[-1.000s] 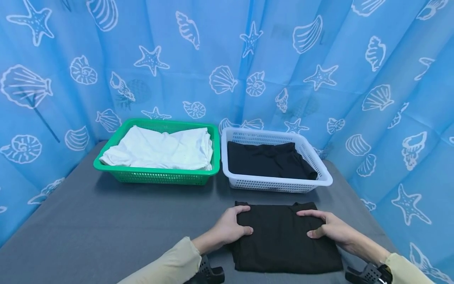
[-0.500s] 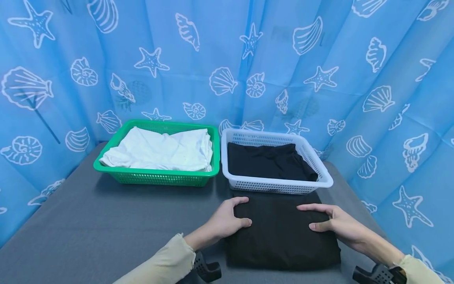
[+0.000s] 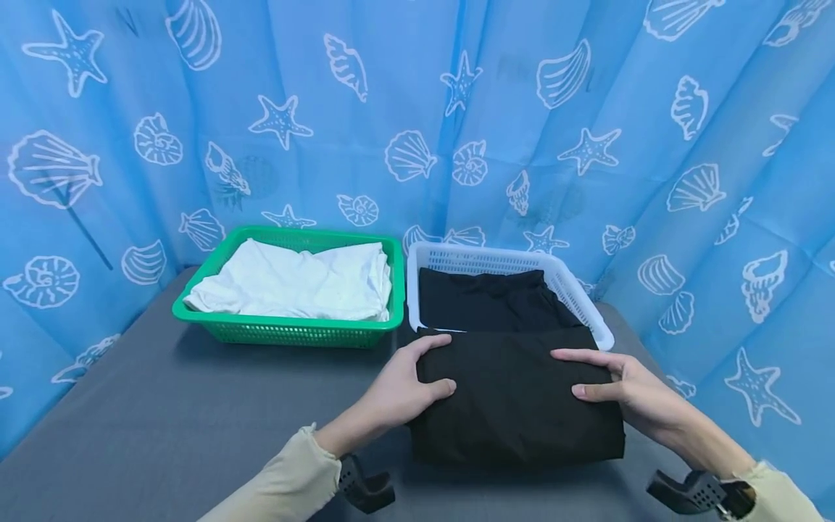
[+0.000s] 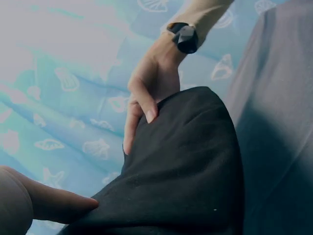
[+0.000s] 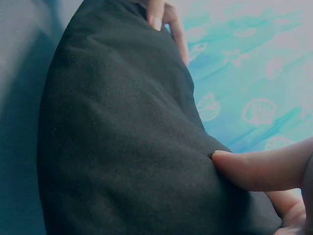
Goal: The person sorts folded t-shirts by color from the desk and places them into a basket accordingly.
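Note:
Between my two hands is a folded black garment, raised off the grey table in front of the white basket. My left hand grips its left side, thumb and index finger on top and the other fingers hidden. The right side is gripped the same way by my right hand. The garment's far edge overlaps the near rim of the white basket in the head view. Inside that basket lies another folded black garment. Both wrist views show the held black cloth sagging a little, with thumbs pressing its top.
Left of the white basket stands a green basket holding folded white cloth. Both baskets sit at the back of the grey table, close to a blue curtain with shell and starfish prints.
Both hands have lifted the folded black garment off the table and moved it forward, toward the white basket. Its far edge now covers part of the basket's front. The baskets stay in place.

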The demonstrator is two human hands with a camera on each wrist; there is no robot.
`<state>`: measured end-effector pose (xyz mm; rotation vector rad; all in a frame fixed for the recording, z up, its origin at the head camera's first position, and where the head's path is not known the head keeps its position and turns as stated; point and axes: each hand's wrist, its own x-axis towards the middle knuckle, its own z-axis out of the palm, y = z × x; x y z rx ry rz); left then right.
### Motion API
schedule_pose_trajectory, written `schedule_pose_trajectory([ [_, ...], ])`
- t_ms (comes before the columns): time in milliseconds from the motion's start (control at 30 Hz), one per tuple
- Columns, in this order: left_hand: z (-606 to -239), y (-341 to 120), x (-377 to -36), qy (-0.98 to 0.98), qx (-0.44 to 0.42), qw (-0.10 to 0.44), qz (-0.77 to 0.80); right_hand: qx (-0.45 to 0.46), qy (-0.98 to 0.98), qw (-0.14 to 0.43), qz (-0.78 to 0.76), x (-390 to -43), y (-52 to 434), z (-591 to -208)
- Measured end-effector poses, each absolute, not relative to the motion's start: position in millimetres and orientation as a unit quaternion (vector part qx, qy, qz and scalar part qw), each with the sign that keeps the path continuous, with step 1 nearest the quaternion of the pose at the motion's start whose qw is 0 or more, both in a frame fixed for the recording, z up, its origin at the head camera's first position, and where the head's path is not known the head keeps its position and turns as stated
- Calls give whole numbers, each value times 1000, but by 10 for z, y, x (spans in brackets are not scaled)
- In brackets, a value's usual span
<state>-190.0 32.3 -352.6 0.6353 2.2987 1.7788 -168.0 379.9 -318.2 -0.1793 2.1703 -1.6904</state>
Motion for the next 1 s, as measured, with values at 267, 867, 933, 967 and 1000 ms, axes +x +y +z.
schedule_pose_trajectory([
  [267,-3380,176,-2147,761,250,55,596,-76,771,152,-614,-1861,3731,-2892],
  [867,-2892,380,-3394,785,258,24,563,-16,799,56,-599,-2994,3797,-2453],
  [933,-2897,426,-3481,805,234,32,544,-16,822,45,-567,-3075,3802,-2477],
  [967,-2905,451,-3504,818,221,41,530,-19,845,35,-534,-3106,3803,-2498],
  [1000,-2918,477,-3524,831,209,53,513,-20,869,26,-495,-3136,3805,-2525],
])
